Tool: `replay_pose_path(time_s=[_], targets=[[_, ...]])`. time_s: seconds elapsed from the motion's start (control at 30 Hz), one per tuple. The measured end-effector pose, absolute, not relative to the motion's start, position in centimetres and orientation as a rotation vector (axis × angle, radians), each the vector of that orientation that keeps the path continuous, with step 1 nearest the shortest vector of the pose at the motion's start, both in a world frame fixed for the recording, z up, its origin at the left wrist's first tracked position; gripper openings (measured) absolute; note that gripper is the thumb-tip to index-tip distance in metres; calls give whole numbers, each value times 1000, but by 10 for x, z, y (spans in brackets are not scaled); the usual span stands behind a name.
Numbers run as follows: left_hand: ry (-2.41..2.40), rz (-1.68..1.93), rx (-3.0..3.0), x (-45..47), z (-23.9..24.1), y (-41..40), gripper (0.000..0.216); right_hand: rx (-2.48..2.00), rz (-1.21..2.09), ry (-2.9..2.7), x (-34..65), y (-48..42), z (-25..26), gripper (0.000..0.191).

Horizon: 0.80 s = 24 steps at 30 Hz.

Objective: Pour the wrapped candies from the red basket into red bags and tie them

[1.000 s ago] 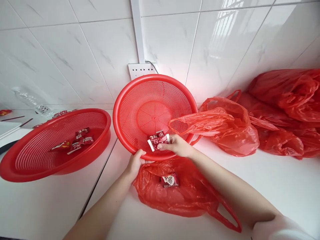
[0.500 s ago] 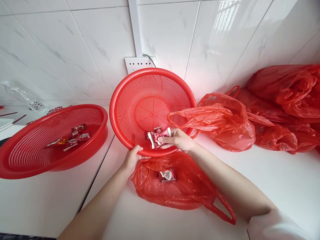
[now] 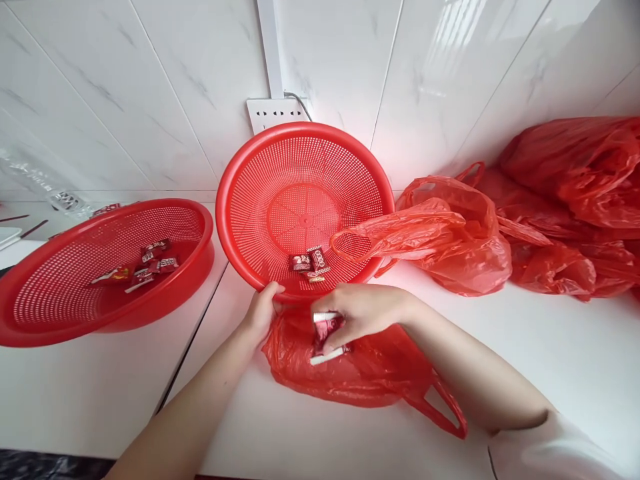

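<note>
My left hand [image 3: 263, 311] grips the near rim of a tilted red perforated basket [image 3: 260, 173], which leans against the tiled wall. A few wrapped candies [image 3: 309, 261] lie at the basket's low edge. My right hand [image 3: 357, 312] is closed on a red-and-white candy wrapper [image 3: 324, 333], held over the open mouth of a red plastic bag [image 3: 370, 377] lying flat on the white counter just below the basket.
A second red basket [image 3: 60, 313] with several candies [image 3: 143, 265] sits at the left. More red plastic bags [image 3: 500, 220] are heaped along the wall at the right. A white socket strip [image 3: 273, 110] is on the wall behind the tilted basket.
My right hand has drawn back out of the tilted basket with a candy and come down over the red bag. The left hand has stayed on the rim.
</note>
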<state>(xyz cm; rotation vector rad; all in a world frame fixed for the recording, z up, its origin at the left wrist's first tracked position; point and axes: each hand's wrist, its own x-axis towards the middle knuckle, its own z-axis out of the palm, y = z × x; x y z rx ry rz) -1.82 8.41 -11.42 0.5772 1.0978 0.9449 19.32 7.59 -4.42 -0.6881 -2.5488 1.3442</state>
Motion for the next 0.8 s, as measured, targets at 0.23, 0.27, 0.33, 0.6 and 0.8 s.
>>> replay_pose_path(time_s=[0.23, 0.27, 0.33, 0.6, 0.8], targets=[[1122, 913, 593, -18, -110, 80, 16, -857, 894, -2429, 194, 91, -59, 37], [1127, 923, 610, -17, -110, 79, 14, -893, 802, -2348, 193, 97, -65, 36], [1125, 941, 642, -17, -110, 77, 11, -967, 718, -2284, 193, 106, -78, 39], [1169, 873, 503, -19, -106, 80, 14, -883, 1020, -2304, 193, 116, -98, 44], [1154, 872, 504, -20, -103, 82, 21, -922, 1576, -1749, 197, 123, -93, 35]])
